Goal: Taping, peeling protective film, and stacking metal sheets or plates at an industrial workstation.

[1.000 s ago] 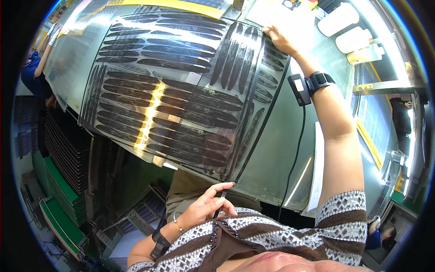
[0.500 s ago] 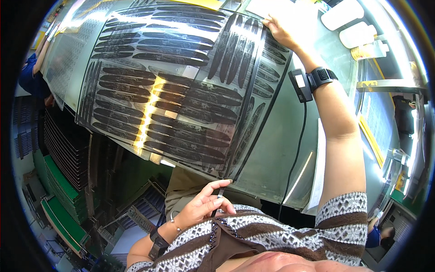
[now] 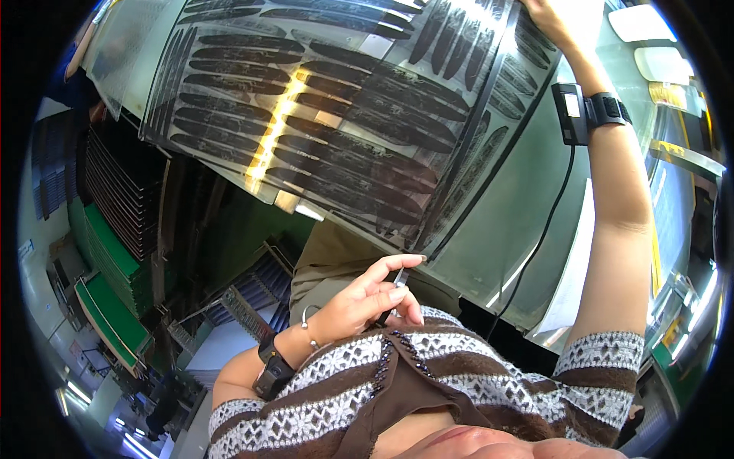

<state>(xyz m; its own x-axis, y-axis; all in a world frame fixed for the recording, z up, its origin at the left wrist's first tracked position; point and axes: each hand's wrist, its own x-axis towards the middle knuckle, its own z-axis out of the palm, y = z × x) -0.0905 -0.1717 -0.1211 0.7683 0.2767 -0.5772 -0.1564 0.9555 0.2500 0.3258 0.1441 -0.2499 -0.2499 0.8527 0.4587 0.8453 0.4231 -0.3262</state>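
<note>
A large clear film sheet (image 3: 336, 200) printed with rows of long dark leaf-like shapes lies over the light table (image 3: 489, 237). Close to my body, my left hand (image 3: 355, 307) is closed around a slim tool (image 3: 400, 277) with a flat metal tip and a dark lower part. Its index finger points out by the film's near corner; whether it touches the film, I cannot tell. My right arm reaches to the far right side of the film. My right hand (image 3: 549, 21) is at the upper picture edge, its fingertips mostly cut off.
White plastic containers (image 3: 642, 24) stand at the far right. A black cable (image 3: 539, 237) runs from the device on my right wrist across the table. Racks of stacked dark sheets (image 3: 118, 195) and green-topped panels (image 3: 115, 317) are at the left. Another person's arm (image 3: 80, 50) shows at the far left.
The view has shifted, so the table and film now sit higher and further right, with the far edge cut off. My left hand still holds the slim tool by the near corner.
</note>
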